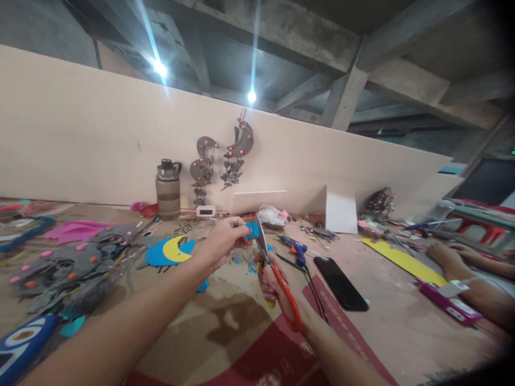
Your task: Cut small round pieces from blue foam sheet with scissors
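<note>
Left forearm [140, 316]: is slanting in from eight o'clock
Left hand [226, 240]: is pinching with bent fingers [243, 231]
Right forearm [338, 346]: is slanting in from five o'clock
Right hand [269, 279]: is gripping

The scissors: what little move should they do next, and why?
Probably a small snip into the blue piece: the left hand pinches it beside the scissors, which the right hand holds, and blue scraps lie nearby.
</note>
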{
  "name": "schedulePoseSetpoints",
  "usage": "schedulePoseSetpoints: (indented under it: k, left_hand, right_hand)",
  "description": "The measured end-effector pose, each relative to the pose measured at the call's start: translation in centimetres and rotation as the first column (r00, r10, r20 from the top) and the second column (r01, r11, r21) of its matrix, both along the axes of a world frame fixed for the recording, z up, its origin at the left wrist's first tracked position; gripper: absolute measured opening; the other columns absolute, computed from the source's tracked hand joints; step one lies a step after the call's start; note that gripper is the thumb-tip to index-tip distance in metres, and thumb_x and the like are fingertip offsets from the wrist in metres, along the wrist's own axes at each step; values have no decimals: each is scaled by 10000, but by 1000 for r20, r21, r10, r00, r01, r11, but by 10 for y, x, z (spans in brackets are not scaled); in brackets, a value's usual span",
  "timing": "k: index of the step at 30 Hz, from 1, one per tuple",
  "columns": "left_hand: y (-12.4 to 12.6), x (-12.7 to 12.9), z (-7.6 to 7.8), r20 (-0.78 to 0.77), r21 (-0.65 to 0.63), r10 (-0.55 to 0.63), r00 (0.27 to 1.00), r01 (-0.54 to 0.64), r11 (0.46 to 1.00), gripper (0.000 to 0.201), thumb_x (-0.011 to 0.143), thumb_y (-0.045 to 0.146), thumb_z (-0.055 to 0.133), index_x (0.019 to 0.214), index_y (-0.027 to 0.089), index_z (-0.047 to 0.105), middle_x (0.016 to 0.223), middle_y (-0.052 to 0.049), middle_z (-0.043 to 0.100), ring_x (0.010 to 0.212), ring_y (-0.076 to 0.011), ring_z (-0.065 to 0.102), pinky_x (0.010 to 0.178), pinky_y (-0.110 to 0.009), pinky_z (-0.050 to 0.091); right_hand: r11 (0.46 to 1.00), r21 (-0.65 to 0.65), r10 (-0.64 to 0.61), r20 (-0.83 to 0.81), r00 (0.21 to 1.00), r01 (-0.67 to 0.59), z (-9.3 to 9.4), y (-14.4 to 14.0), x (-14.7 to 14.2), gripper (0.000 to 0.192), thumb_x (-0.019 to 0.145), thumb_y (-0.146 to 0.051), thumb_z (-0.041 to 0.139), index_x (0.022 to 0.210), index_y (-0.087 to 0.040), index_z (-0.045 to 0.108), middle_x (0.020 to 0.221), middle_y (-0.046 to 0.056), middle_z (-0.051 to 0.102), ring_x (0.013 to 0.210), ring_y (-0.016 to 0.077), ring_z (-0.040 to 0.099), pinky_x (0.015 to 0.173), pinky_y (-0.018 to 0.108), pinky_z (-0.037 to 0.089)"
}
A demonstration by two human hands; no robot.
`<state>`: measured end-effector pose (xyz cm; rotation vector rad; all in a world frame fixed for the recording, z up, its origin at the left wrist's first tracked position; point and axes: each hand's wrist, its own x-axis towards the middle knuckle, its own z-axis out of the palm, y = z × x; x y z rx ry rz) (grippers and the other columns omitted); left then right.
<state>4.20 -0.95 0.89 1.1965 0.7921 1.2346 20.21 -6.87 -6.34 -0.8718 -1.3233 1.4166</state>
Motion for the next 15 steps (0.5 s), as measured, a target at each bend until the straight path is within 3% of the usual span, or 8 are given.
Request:
schedulePoseSetpoints:
  k: [10, 15]
  left_hand:
    - [-2, 0, 1, 10, -8, -11, 1000, 11, 1000, 216, 625, 218, 706, 616, 159, 498, 553, 19, 567, 474, -90, 552, 485, -205, 423]
    - [-3, -1, 4, 8, -6, -25, 1000, 25, 1000, 215, 624, 247, 721, 672, 152, 534, 583, 13, 585, 488, -94, 558, 476, -204, 420]
  right_hand:
    - [999, 8, -46, 38, 998, 46, 8, -5, -2, 564, 742, -683, 671, 1064, -254, 497, 607, -105, 270, 454, 45, 185, 410, 181, 140]
    - [999, 25, -29, 24, 999, 28, 9, -5, -2, 496, 770, -656, 661, 999, -250, 489, 608, -104, 272, 446, 39, 173, 403, 179, 129]
